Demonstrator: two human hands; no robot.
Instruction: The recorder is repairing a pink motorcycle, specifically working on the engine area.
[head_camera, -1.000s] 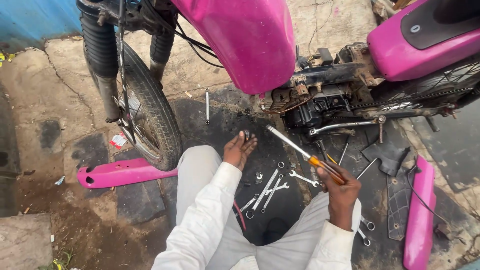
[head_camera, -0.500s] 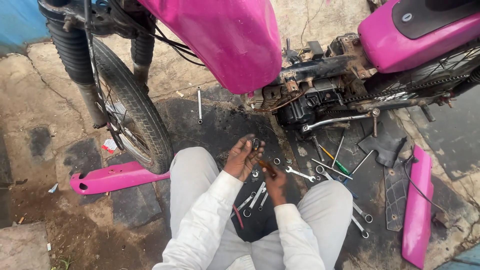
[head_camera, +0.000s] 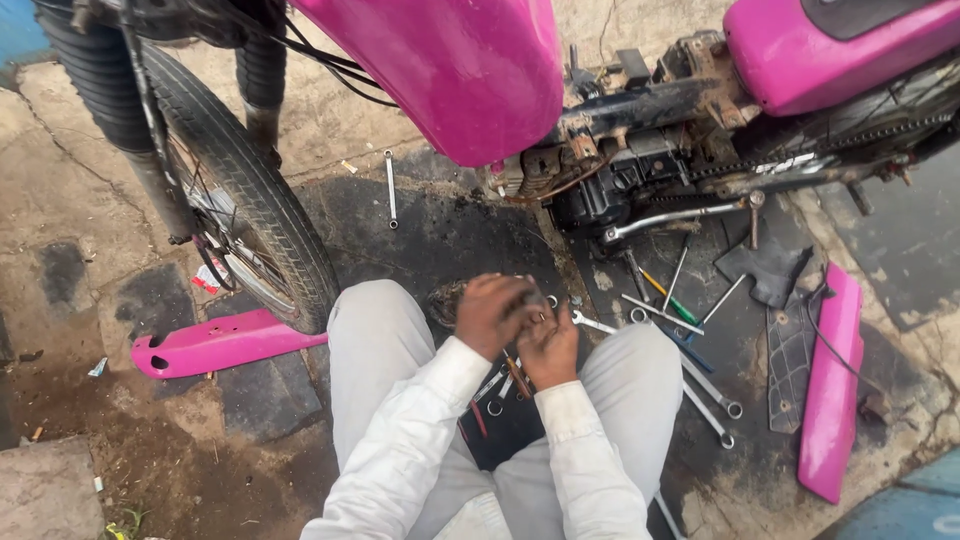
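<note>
The left hand (head_camera: 492, 312) and the right hand (head_camera: 548, 345) meet between the person's knees, touching each other. The left hand is curled, knuckles up, over a small metal part (head_camera: 531, 296) that barely shows at its fingertips; whether it grips that part I cannot tell. The right hand is half closed, and the screwdriver (head_camera: 516, 376) with an orange handle pokes out just beneath it, though the grip itself is hidden. Directly below both hands, spanners (head_camera: 497, 388) lie on the dark ground. More spanners (head_camera: 706, 385) lie to the right of the right hand. Ahead of the hands sits the motorcycle's engine (head_camera: 615, 185) under the pink tank (head_camera: 455, 65). Left of the left hand lies a pink panel (head_camera: 215, 343) by the front wheel (head_camera: 245, 205).
</note>
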